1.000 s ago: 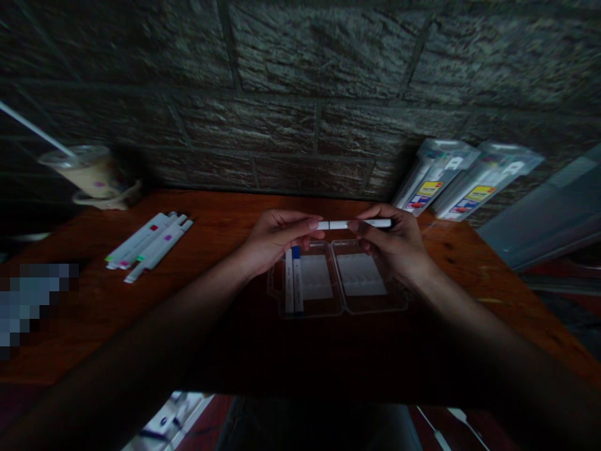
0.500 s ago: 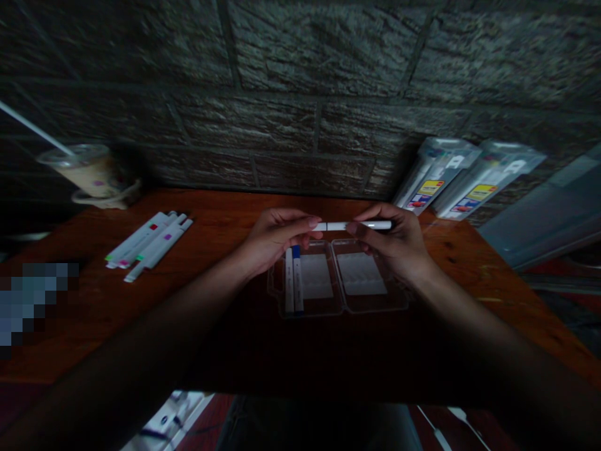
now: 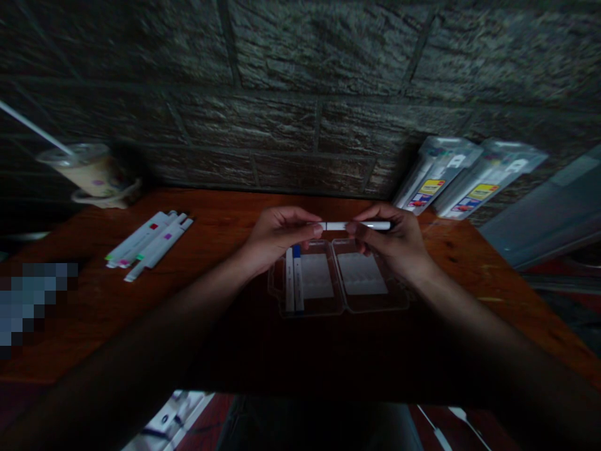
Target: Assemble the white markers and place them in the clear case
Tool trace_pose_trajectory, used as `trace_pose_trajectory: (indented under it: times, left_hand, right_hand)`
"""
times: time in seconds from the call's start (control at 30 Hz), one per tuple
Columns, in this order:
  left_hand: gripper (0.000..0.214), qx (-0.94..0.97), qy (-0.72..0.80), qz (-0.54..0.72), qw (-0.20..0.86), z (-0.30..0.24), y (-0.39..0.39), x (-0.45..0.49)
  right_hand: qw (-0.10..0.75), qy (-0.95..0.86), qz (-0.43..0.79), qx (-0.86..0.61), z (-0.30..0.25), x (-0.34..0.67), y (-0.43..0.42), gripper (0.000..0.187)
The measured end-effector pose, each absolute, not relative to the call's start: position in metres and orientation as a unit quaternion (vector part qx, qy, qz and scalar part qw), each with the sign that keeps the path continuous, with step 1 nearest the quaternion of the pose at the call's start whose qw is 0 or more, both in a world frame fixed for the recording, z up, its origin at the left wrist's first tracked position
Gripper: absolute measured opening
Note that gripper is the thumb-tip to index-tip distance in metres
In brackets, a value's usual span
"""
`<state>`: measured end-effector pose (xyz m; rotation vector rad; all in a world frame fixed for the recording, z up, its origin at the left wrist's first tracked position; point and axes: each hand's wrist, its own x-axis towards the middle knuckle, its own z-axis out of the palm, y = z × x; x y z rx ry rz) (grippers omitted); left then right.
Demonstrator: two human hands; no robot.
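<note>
A white marker (image 3: 335,226) with a dark end lies level between my two hands, above the far edge of an open clear plastic case (image 3: 344,307). My left hand (image 3: 282,237) pinches its left end between thumb and fingers. Around its right part my right hand (image 3: 392,238) is closed, the dark tip showing past the fingers. Two markers stand side by side in the left half of the case: a white marker (image 3: 290,282) and a blue-ended marker (image 3: 297,282). White sheets (image 3: 362,274) show in both halves.
On the left of the wooden table (image 3: 225,213) lies a group of white markers (image 3: 148,244) with coloured ends. Behind it stands a drink cup (image 3: 89,172) with a straw. Two clear marker boxes (image 3: 436,175) lean by the stone wall (image 3: 282,125) at the right.
My left thumb and fingers have shifted slightly at the marker's left end, covering more of it. The right hand and the marker stay almost where they were.
</note>
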<state>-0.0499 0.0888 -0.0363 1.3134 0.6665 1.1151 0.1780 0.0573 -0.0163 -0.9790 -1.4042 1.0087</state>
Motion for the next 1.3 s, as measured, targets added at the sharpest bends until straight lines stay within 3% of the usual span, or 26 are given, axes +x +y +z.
trace_pose_trajectory:
  times: [1.3]
  left_hand:
    - [0.016, 0.624, 0.303, 0.458, 0.556, -0.027, 0.0817, -0.048]
  right_hand:
    - [0.516, -0.632, 0.416, -0.401, -0.0124, 0.175, 0.0542, 0.029]
